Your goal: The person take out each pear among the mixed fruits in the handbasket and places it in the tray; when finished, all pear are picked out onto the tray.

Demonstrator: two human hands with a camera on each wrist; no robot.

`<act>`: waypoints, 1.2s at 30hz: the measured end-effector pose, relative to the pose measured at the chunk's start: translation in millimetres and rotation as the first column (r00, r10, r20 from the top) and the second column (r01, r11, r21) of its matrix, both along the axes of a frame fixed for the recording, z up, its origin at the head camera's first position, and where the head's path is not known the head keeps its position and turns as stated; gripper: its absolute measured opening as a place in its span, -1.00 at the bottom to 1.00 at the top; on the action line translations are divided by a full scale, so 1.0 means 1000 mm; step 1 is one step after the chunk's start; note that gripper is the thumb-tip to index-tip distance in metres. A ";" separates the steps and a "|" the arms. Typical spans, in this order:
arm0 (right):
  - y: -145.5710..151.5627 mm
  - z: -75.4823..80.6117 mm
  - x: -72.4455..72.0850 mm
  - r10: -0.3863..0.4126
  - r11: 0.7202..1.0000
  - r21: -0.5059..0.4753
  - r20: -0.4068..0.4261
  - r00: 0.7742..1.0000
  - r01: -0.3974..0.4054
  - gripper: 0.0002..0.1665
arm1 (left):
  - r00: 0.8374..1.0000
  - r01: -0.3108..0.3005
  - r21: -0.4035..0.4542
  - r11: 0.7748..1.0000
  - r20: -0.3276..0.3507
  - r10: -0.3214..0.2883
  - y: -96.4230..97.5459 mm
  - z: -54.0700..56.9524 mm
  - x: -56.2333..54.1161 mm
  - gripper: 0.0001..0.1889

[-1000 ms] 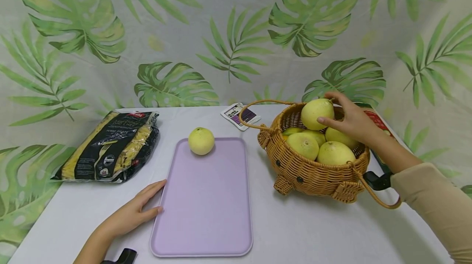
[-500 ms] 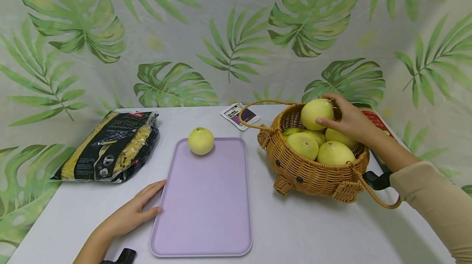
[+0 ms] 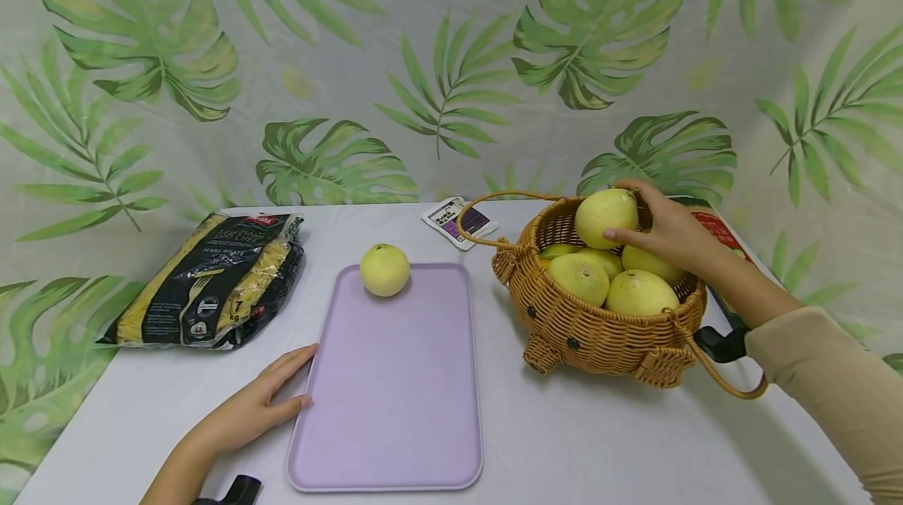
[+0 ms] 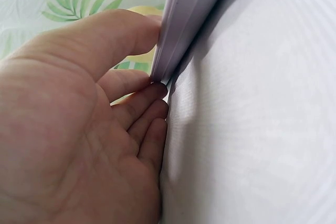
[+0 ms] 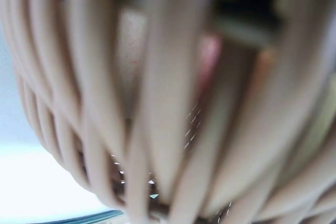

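One pear (image 3: pixel 601 216) is gripped by the right hand (image 3: pixel 666 229); the straight-fingered left hand (image 3: pixel 250 409) touches the tray (image 3: pixel 388 387) at nine o'clock.

Pale grey backdrop (image 3: pixel 339 74) w/ green leaf print hangs behind bench (image 3: pixel 564 442), fills approx. top half of head view & shows down L + R sides too. Print = big split leaves (image 3: pixel 600 27), thin fronds (image 3: pixel 487 96), a few faint yellow blots (image 3: pixel 298 81). Bench has plain white cloth (image 3: pixel 324 234), fine weave in L wrist view. Light soft; shadow (image 3: pixel 762 426) on cloth, lower R. Far bench edge approx. straight.
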State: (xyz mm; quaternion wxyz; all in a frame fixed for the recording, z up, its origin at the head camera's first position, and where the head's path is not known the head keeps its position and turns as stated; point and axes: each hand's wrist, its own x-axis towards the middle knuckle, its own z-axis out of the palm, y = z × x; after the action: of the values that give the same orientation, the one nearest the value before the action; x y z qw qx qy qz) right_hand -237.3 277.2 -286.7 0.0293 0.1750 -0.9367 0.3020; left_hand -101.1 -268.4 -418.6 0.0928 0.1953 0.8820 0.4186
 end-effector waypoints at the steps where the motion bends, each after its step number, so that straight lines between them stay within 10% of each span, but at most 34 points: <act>1: 0.000 0.000 0.000 0.003 1.000 -0.006 -0.002 1.000 -0.003 -0.10 | 1.000 0.000 0.001 1.000 0.002 0.000 0.000 0.000 0.000 -0.32; 21: -0.002 -0.003 0.003 -0.019 0.996 -0.087 -0.112 0.993 0.009 -0.15 | 1.000 -0.005 0.007 1.000 0.019 0.005 0.000 0.000 0.000 -0.32; 36: -0.003 0.023 0.026 -0.066 0.979 -0.202 -0.150 0.986 0.034 -0.14 | 1.000 -0.005 -0.001 1.000 0.014 0.005 0.000 0.000 0.000 -0.31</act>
State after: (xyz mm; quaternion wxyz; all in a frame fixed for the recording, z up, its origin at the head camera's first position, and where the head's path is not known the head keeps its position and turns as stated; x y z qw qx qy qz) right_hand -211.7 273.8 -263.4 0.1274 0.1707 -0.9008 0.3783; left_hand -100.6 -268.2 -418.7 0.0981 0.1901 0.8821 0.4197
